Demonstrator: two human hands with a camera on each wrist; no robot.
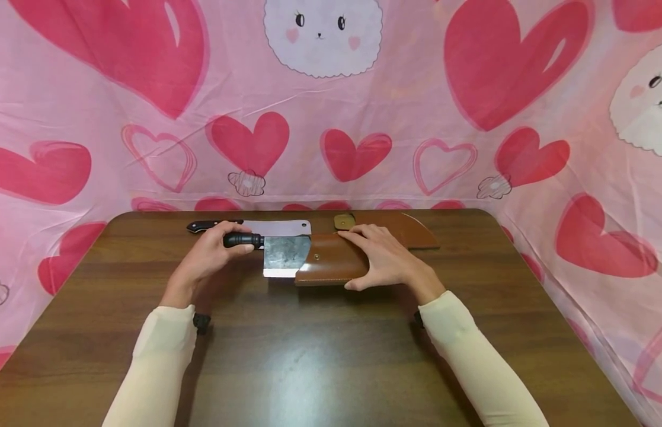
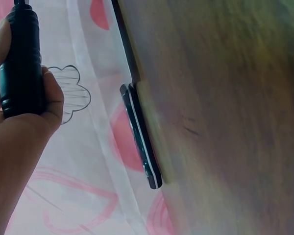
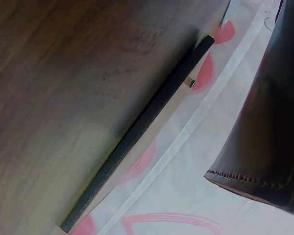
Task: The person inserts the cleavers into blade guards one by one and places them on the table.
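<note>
My left hand (image 1: 207, 254) grips the ridged black handle (image 2: 22, 68) of a cleaver (image 1: 281, 256), raised above the table. Its wide grey blade points right, and the far part is hidden inside a brown leather sheath (image 1: 333, 259) with a small snap stud. Around the sheath's right end, my right hand (image 1: 386, 259) has its fingers on the top edge and its thumb at the bottom edge. In the right wrist view, the held sheath (image 3: 267, 132) shows its stitched end; the right hand is out of that view.
Behind, a second cleaver (image 1: 277, 228) with a riveted black handle (image 2: 141, 137) lies along the table's far edge. Another brown leather sheath (image 1: 411, 230) with a tan strap (image 1: 344, 222) lies at the back right. A pink heart-printed cloth (image 1: 309, 101) hangs behind the wooden table (image 1: 288, 356).
</note>
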